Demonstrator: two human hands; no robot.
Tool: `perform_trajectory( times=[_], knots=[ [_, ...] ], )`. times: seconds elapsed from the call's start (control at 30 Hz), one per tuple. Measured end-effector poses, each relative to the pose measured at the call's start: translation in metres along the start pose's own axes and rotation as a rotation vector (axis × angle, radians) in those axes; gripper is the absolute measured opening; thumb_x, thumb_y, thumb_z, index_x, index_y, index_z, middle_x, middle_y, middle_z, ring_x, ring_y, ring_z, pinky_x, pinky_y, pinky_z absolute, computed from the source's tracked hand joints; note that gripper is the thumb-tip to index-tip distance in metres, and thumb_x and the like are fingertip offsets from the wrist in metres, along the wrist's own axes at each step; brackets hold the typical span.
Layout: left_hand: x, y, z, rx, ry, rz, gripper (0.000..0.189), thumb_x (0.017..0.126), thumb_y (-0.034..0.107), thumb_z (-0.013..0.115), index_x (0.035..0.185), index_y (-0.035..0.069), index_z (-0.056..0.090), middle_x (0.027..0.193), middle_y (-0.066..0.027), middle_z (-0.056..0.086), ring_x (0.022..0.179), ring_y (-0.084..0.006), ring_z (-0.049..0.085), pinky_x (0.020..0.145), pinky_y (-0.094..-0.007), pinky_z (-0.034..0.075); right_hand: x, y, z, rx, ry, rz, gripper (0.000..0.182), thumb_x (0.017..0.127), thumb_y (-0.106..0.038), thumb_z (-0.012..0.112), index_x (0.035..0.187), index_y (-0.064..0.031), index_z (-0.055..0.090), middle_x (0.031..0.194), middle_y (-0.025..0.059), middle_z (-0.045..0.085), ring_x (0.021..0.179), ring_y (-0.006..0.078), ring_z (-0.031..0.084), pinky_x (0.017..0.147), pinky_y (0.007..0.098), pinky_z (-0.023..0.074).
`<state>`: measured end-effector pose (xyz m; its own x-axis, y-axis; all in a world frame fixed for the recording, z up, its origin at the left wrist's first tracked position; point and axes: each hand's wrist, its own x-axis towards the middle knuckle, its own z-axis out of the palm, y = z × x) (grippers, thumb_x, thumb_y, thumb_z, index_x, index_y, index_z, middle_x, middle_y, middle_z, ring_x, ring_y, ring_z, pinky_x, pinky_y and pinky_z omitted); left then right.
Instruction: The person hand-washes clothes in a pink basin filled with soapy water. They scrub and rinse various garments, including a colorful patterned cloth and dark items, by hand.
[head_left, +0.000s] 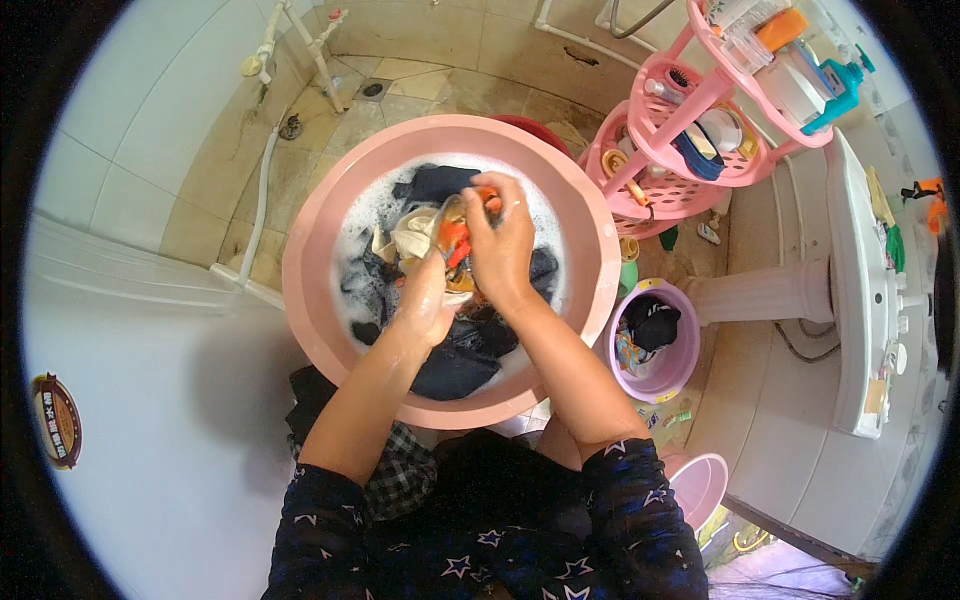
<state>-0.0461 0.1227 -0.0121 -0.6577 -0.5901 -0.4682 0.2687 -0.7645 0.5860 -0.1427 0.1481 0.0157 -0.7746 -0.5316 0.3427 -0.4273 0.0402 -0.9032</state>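
Observation:
A large pink plastic tub (307, 300) holds soapy water and dark wet clothes (457, 367). Above the water, my left hand (424, 300) and my right hand (502, 240) grip a wet cloth with orange and red patterning (452, 234) between them. Its cream-coloured part (412, 236) hangs out to the left of my fingers. My right hand is curled over the bunched fabric, and my left hand holds it from below. White suds (360, 187) ring the inside of the tub.
On the right stand a pink plastic shelf rack (675, 135) with toiletries, a purple basin (694, 352) with clothes, a pink bucket (701, 487) and a pedestal sink (855, 300). Pipes (259, 202) and a floor drain (373, 90) lie beyond the tub.

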Motion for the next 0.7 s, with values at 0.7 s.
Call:
perform_trajectory(
  times=[0.7],
  knots=[
    [-0.004,0.020,0.001,-0.057,-0.016,-0.013,0.046,0.097,0.046,0.054,0.130,0.014,0.054,0.125,-0.0035,0.060,0.115,-0.0178,0.058,0.100,-0.0401,0.046,0.003,-0.006,-0.007,0.608,-0.149,0.440,0.021,0.090,-0.019,0.071,0.089,-0.0036,0.057,0.083,0.0002,0.057,0.077,0.0057,0.053,0.072,0.0230,0.0453]
  ],
)
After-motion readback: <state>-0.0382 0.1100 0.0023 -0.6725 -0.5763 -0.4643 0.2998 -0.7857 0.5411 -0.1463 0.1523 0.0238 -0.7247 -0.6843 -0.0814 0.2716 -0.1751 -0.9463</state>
